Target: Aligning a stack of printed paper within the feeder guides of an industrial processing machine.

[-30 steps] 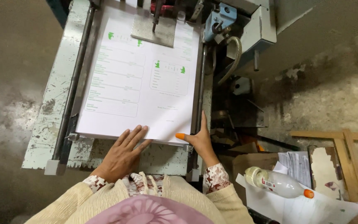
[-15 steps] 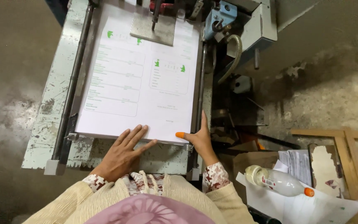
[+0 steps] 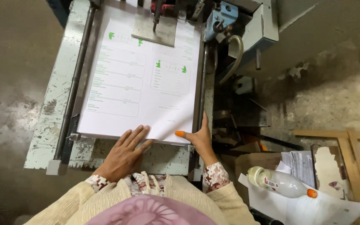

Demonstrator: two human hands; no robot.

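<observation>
Nothing shifted: left hand & right hand still flat on paper stack, grip open.

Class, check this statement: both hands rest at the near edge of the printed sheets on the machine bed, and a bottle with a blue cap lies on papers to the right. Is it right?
Not quite. The head view shows the bottle has an orange cap, not a blue one. The rest holds: the left hand and right hand rest at the near edge of the printed sheets on the machine bed, and the bottle lies on papers to the right.
</observation>
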